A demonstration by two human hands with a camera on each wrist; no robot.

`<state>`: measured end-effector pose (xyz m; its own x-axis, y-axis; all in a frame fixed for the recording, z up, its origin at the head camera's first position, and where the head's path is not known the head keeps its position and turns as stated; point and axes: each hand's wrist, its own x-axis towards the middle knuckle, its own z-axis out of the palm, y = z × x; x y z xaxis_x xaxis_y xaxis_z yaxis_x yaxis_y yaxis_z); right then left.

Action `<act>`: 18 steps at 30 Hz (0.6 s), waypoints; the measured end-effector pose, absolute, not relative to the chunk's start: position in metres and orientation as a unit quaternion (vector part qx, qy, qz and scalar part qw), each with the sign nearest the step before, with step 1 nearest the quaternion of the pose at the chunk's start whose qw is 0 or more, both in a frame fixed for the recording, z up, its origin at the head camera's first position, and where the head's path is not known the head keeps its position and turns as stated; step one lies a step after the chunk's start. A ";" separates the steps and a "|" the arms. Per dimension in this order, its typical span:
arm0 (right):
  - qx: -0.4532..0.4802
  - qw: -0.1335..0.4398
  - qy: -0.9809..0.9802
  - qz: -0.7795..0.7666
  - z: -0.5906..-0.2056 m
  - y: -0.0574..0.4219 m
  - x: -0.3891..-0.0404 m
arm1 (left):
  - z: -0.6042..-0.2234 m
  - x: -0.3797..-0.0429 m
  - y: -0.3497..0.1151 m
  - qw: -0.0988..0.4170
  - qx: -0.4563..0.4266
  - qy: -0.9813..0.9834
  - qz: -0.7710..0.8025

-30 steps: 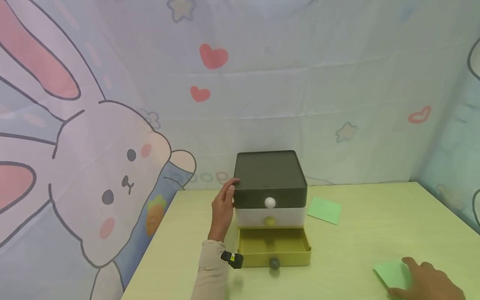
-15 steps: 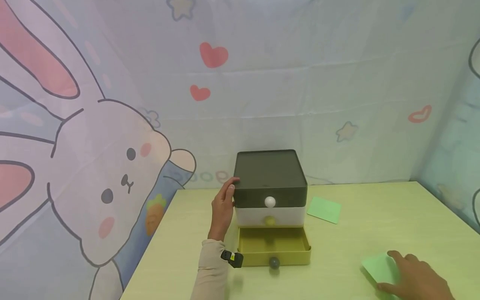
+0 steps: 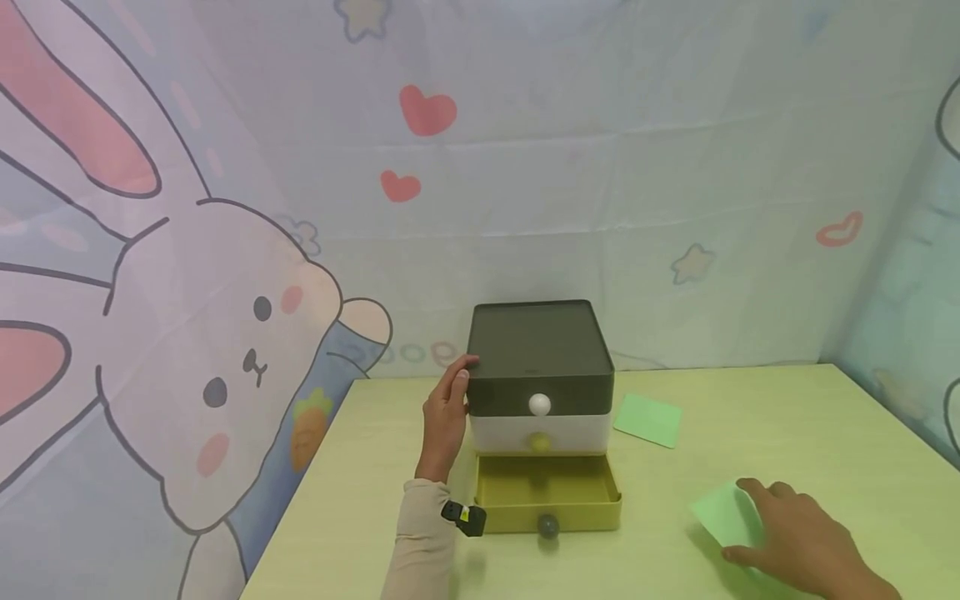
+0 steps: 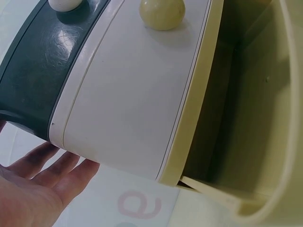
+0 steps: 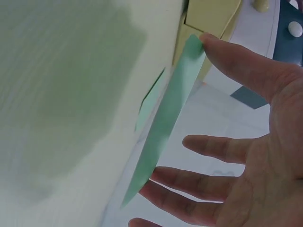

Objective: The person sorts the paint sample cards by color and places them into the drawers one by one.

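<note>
A small three-tier drawer box (image 3: pixel 536 342) stands at mid-table, dark green on top, white in the middle and yellow below. Its bottom yellow drawer (image 3: pixel 510 520) is pulled out and looks bare inside. My left hand (image 3: pixel 445 425) rests against the box's left side, fingertips at the top edge; in the left wrist view its fingers (image 4: pixel 71 182) lie fairly straight along the side. My right hand (image 3: pixel 802 533) holds a green square of paper (image 3: pixel 726 515) by its edges, thumb on one side and fingers on the other. The paper is raised and tilted over the table.
A second green paper square (image 3: pixel 648 421) lies flat to the right of the box. The pale yellow table (image 3: pixel 810 450) meets a printed cloth backdrop (image 3: pixel 555 183) behind. Round knobs, such as the dark knob (image 3: pixel 548 527), stick out from the drawer fronts.
My right hand has moved left and away from me, carrying the green paper off the right side of the table. My left hand and the drawer box have stayed put.
</note>
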<state>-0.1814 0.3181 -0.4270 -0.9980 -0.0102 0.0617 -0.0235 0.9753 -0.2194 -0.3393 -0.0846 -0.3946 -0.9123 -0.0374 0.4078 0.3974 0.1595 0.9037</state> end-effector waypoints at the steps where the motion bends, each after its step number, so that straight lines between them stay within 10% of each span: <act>1: 0.013 0.037 -0.993 0.111 -0.426 0.316 -0.182 | -0.395 -0.339 -0.084 0.171 -0.121 -0.743 -0.636; 18: 0.045 0.081 -0.991 0.098 -0.407 0.288 -0.182 | -0.391 -0.334 -0.085 0.178 -0.117 -0.746 -0.631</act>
